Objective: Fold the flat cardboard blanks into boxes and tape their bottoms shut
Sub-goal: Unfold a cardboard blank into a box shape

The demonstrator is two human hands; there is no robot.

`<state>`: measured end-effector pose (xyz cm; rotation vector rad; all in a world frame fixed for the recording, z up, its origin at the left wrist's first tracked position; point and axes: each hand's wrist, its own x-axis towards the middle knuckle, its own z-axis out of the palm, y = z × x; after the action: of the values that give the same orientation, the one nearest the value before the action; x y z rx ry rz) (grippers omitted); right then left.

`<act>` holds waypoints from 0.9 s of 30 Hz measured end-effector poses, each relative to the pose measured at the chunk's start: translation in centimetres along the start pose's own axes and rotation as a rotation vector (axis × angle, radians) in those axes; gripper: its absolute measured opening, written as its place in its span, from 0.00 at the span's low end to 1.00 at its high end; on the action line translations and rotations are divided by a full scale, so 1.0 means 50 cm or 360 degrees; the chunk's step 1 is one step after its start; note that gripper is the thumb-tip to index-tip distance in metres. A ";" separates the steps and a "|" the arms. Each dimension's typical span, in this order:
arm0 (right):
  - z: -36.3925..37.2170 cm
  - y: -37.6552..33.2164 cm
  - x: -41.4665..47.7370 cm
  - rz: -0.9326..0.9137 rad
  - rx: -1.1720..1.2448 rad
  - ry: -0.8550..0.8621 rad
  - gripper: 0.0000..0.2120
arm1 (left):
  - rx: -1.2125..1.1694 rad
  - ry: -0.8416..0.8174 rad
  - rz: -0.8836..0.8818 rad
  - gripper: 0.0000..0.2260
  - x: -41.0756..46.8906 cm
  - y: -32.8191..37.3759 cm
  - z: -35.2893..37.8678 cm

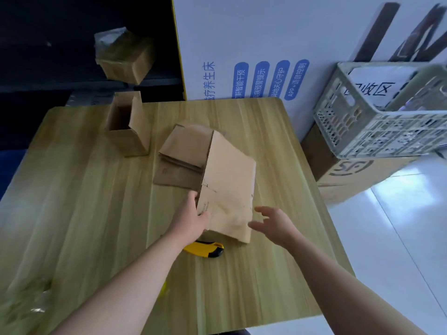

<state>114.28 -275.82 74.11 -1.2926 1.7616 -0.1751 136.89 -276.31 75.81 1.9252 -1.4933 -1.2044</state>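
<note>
Holding a creased, flat brown cardboard blank (229, 189) tilted up over the table, we pinch its near left edge in our left hand (193, 218), thumb on the face and fingers hidden behind. Our right hand (275, 223) hangs just beside the blank's near right corner, fingers spread and holding nothing; whether it touches the card we cannot tell. We judge this the start of a fresh box: the blank is picked but not yet opened. Next we would need the right hand on the opposite edge to push the flat sleeve square.

The blank rises above a pile of more flat brown blanks (179, 163) on the pale wood-grain table (96, 213). An erected brown box with raised flaps (128, 126) stands at the far left, and a yellow-and-black utility knife (205, 249) lies near us, partly under the blank. Beyond stand a white printed panel (266, 32), a grey plastic lattice crate (377, 131) on a large brown carton (348, 175), and a glossy white floor (399, 226).
</note>
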 end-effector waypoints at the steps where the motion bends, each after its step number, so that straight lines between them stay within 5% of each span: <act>1: -0.001 -0.001 -0.010 -0.0012 0.0078 0.0014 0.29 | 0.0022 0.0016 0.0040 0.13 -0.016 0.005 0.006; 7: -0.037 -0.025 -0.066 -0.0143 0.0349 0.0085 0.27 | 0.0251 -0.0083 0.0326 0.18 -0.092 0.041 0.040; 19: -0.150 0.036 -0.071 0.0018 0.0913 0.0087 0.34 | 0.0292 -0.0317 0.0369 0.15 -0.158 0.123 0.143; 24: -0.186 0.065 -0.069 -0.0005 0.0805 -0.0068 0.35 | -0.0047 -0.0305 0.0055 0.19 -0.170 0.157 0.161; 27: -0.195 0.071 -0.070 -0.0018 0.0753 -0.0109 0.34 | -0.0365 -0.0515 -0.0244 0.17 -0.171 0.177 0.147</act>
<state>104.86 -275.09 79.61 -0.9516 1.5342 -0.5149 125.45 -270.08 81.74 1.7786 -1.3017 -1.7425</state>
